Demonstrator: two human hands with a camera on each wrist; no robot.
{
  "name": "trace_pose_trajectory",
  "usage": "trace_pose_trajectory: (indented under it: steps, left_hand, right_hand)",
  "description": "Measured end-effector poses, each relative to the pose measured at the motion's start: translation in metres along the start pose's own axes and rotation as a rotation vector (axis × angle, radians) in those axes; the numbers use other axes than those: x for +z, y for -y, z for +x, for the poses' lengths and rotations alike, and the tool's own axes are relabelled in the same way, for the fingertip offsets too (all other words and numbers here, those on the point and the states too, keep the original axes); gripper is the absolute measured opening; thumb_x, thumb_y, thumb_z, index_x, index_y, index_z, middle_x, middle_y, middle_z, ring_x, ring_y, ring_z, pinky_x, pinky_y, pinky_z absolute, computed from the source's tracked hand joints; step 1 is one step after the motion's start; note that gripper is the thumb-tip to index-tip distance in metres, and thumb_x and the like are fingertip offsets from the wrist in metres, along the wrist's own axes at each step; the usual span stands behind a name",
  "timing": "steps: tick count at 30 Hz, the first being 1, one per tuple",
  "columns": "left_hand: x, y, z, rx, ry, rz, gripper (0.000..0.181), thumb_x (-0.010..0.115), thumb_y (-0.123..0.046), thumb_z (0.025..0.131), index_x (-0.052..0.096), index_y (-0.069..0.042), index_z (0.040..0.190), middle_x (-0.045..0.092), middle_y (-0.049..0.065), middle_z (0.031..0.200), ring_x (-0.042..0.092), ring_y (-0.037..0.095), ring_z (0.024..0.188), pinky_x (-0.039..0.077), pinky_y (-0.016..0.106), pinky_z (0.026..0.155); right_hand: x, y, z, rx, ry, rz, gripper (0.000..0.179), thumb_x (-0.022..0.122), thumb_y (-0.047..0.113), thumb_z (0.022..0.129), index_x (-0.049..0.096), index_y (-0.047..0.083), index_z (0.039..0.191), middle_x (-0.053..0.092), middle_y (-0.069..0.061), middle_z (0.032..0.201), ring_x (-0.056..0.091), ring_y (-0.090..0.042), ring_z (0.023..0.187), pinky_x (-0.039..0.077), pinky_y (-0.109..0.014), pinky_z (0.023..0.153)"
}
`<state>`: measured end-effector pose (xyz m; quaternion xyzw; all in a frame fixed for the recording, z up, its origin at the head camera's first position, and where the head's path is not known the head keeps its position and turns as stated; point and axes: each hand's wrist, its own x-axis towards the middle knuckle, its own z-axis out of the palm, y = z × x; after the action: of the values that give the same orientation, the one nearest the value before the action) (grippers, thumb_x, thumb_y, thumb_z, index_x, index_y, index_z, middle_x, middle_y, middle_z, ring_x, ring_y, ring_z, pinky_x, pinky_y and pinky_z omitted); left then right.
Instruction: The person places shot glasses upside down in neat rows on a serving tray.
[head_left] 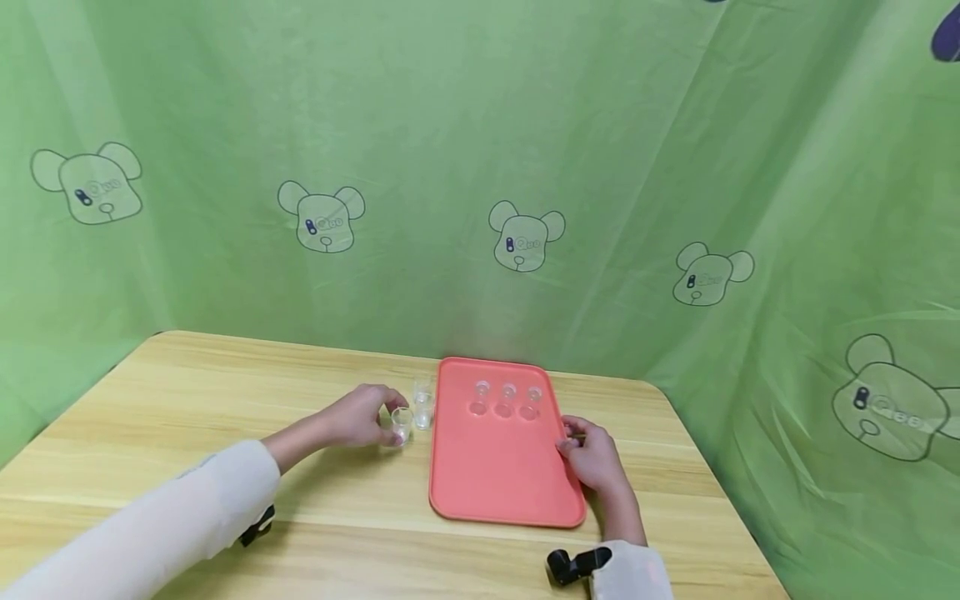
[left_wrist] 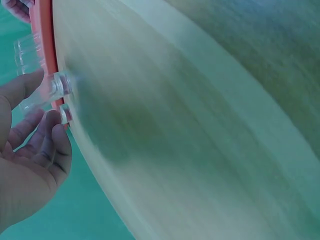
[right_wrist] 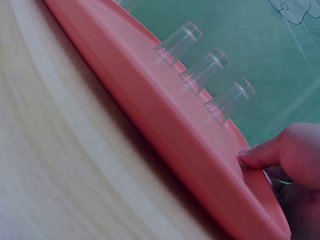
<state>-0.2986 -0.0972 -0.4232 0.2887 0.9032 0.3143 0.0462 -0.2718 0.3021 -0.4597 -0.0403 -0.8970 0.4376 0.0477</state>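
My left hand (head_left: 366, 417) is left of the tray, thumb and fingers curled round a small clear shot glass (head_left: 402, 423) that is rim up. In the left wrist view, the thumb and fingers lie on either side of this glass (left_wrist: 61, 85), its thick base close to the tabletop. Two more clear glasses (head_left: 423, 412) stand between that hand and the tray's left edge. My right hand (head_left: 594, 457) grips the right rim of the red tray (head_left: 502, 483), its thumb (right_wrist: 255, 156) on the rim and the other fingers partly hidden.
Three clear shot glasses (right_wrist: 202, 72) stand upside down in a row across the tray's far half. The pale wooden table (head_left: 360, 533) ends at a green curtain (head_left: 420, 275) printed with bear faces.
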Motion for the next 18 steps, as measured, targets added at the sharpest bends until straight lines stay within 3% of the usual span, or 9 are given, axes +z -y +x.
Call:
trace_pose_trajectory:
  steps: [12, 18]
  left_hand:
    - [0.003, 0.013, 0.006, 0.05, 0.053, 0.02, 0.045, 0.089, -0.015, 0.076, 0.07, -0.002, 0.114, 0.07, 0.004, 0.104, 0.058, 0.01, 0.079, 0.051, 0.03, 0.077]
    - [0.004, 0.018, 0.008, 0.069, 0.068, 0.026, 0.035, 0.089, -0.016, 0.076, 0.071, -0.007, 0.105, 0.068, -0.003, 0.094, 0.059, 0.011, 0.082, 0.051, 0.03, 0.08]
  right_hand:
    - [0.0, 0.002, 0.0, -0.003, 0.004, 0.001, 0.045, 0.062, -0.002, 0.097, 0.055, -0.004, 0.141, 0.062, -0.02, 0.117, 0.058, -0.026, 0.093, 0.049, -0.031, 0.076]
    - [0.0, 0.002, -0.001, 0.002, -0.001, 0.01, 0.045, 0.062, -0.001, 0.097, 0.055, -0.004, 0.141, 0.063, -0.02, 0.117, 0.059, -0.026, 0.093, 0.05, -0.029, 0.076]
